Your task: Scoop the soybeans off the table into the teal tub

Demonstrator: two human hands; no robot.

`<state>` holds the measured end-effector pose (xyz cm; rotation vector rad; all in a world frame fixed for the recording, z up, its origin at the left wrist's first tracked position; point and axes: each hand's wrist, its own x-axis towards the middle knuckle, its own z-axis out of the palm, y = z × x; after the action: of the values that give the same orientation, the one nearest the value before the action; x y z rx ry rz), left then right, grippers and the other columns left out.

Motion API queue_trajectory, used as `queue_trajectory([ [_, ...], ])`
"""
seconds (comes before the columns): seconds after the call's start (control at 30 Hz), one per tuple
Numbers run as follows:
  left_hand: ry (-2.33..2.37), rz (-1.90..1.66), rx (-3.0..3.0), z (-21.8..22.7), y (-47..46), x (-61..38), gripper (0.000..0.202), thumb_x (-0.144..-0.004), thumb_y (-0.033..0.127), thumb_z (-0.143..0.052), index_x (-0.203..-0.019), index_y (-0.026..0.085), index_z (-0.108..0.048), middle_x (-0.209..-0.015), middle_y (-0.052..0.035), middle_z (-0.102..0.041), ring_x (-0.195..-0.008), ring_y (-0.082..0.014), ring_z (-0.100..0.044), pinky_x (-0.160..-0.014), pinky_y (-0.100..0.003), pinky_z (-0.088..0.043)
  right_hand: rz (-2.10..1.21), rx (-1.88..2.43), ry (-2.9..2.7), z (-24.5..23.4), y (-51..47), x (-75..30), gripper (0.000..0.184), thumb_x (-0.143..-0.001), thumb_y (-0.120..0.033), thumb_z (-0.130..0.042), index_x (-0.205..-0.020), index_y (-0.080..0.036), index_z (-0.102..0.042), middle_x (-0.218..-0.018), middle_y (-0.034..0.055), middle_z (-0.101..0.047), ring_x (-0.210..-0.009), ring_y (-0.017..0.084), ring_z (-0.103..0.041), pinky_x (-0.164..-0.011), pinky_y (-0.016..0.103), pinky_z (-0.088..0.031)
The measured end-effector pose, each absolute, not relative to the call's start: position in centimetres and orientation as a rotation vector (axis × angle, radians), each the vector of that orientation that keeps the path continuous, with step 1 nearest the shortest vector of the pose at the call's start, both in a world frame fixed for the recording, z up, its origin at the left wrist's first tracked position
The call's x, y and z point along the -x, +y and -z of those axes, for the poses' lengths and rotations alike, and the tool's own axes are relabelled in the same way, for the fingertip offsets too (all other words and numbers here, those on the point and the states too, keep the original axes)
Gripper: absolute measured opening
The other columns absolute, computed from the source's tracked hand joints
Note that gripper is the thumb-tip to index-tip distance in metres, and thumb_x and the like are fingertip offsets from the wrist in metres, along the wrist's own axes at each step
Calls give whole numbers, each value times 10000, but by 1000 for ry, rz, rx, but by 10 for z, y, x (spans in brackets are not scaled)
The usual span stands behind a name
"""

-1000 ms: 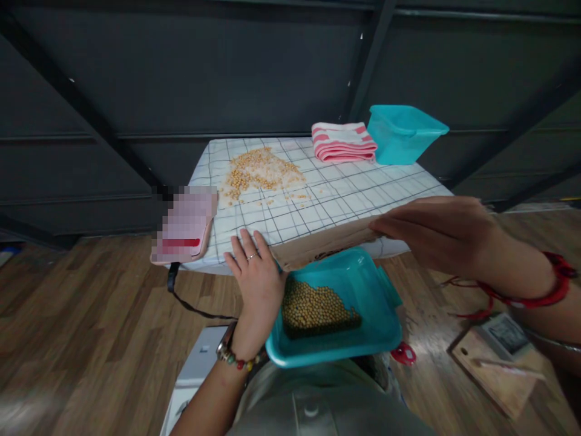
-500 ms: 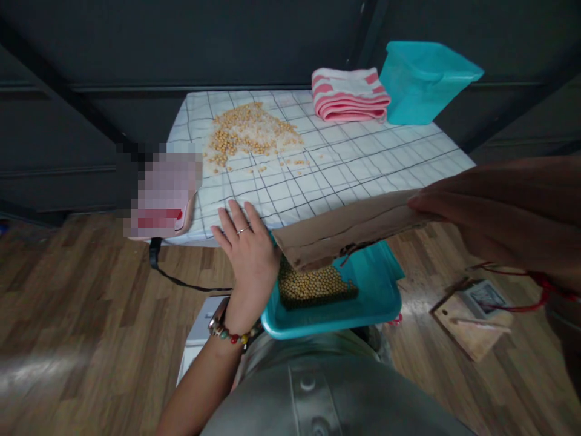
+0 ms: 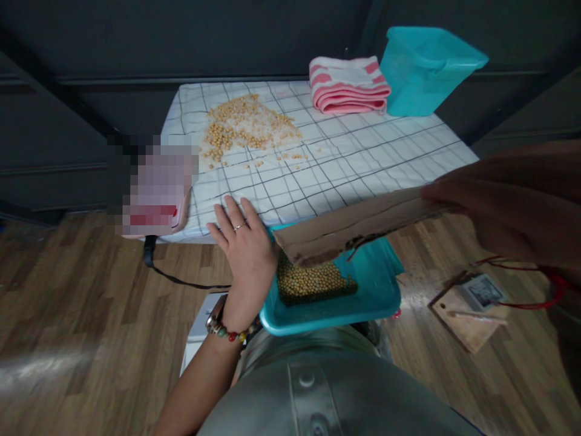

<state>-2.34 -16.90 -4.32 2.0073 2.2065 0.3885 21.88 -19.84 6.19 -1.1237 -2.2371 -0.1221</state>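
My left hand [image 3: 249,248] lies with fingers spread on the front edge of the checked tablecloth [image 3: 345,163], beside a teal bin. My right hand [image 3: 508,206] grips one end of a long piece of brown cardboard [image 3: 358,221], whose torn lower edge hangs over the bin. Below the table edge, against my body, stands the teal bin [image 3: 376,312] with yellow beans [image 3: 318,283] gathered at its left side; the cardboard hides part of it. More yellow beans [image 3: 220,136], mixed with white grains [image 3: 263,124], are spread on the cloth at the back left.
A folded pink-and-white towel [image 3: 349,88] and a second teal bin [image 3: 422,79] stand at the back right. At the left table edge is a pink phone [image 3: 181,206], partly blurred, with a black cord. A wooden board [image 3: 474,330] lies lower right.
The view has shifted slightly, so the table things sit a little higher. My right hand and the cardboard have moved slightly right; my left hand stays flat by the bin.
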Motion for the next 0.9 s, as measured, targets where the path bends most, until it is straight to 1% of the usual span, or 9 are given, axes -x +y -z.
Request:
queue_trajectory([
  [0.1, 2208, -377, -2048, 44, -169, 24, 859, -687, 344, -620, -1354, -5, -206, -1455, -287, -159, -1337, -427, -89, -1055, -621, -57, 315, 1003, -2458, -66, -190, -229, 285, -879, -328, -411, -1070, -295, -619, -935, -30, -691, -797, 134, -635, -624, 301, -438],
  [0.2, 2214, -404, -2083, 48, -169, 26, 877, -686, 404, -617, -1350, -5, -217, -1444, -296, -185, -1332, -434, -111, -1046, -631, -80, 551, 1052, -2479, -69, -186, -232, 310, -880, -234, -384, -1118, -262, -581, -949, -6, -687, -811, 137, -626, -660, 301, -441],
  [0.3, 2216, -466, -2101, 50, -168, 27, 855, -693, 420, -606, -1347, 10, -239, -1437, -293, -215, -1329, -432, -137, -1036, -644, -101, 692, 1145, -2477, -72, -180, -228, 322, -900, -208, -324, -1120, -233, -558, -995, 16, -676, -879, 143, -613, -712, 298, -440],
  [0.4, 2241, -503, -2109, 51, -168, 28, 836, -687, 420, -613, -1338, 23, -269, -1423, -288, -258, -1319, -431, -180, -1023, -655, -132, 848, 1144, -2431, -73, -166, -224, 314, -916, -223, -280, -1038, -212, -570, -887, 6, -688, -763, 126, -627, -625, 277, -433],
  [0.47, 2257, -502, -2137, 51, -169, 28, 835, -678, 419, -626, -1331, 27, -286, -1415, -287, -275, -1313, -427, -203, -1023, -647, -156, 946, 1102, -2409, -75, -154, -221, 291, -911, -192, -300, -1006, -182, -575, -811, 24, -684, -683, 122, -617, -571, 266, -413],
  [0.63, 2308, -556, -2184, 50, -170, 28, 792, -670, 398, -647, -1299, 21, -348, -1382, -290, -336, -1284, -428, -275, -1010, -637, -216, 1048, 997, -2386, -77, -129, -215, 250, -854, -73, -373, -974, -111, -589, -755, 74, -671, -637, 142, -593, -551, 273, -395],
  [0.8, 2363, -576, -2254, 48, -172, 27, 767, -664, 387, -658, -1266, -8, -394, -1346, -300, -386, -1250, -434, -334, -982, -622, -287, 1052, 984, -2389, -74, -105, -207, 342, -769, -21, -365, -1023, -93, -583, -839, 100, -675, -705, 178, -607, -580, 289, -426],
  [0.9, 2398, -593, -2273, 49, -172, 27, 724, -669, 361, -656, -1250, -2, -422, -1327, -294, -416, -1233, -427, -364, -972, -616, -308, 1055, 968, -2370, -70, -91, -202, 364, -748, -2, -367, -1032, -92, -576, -832, 96, -675, -674, 174, -603, -561, 287, -428],
])
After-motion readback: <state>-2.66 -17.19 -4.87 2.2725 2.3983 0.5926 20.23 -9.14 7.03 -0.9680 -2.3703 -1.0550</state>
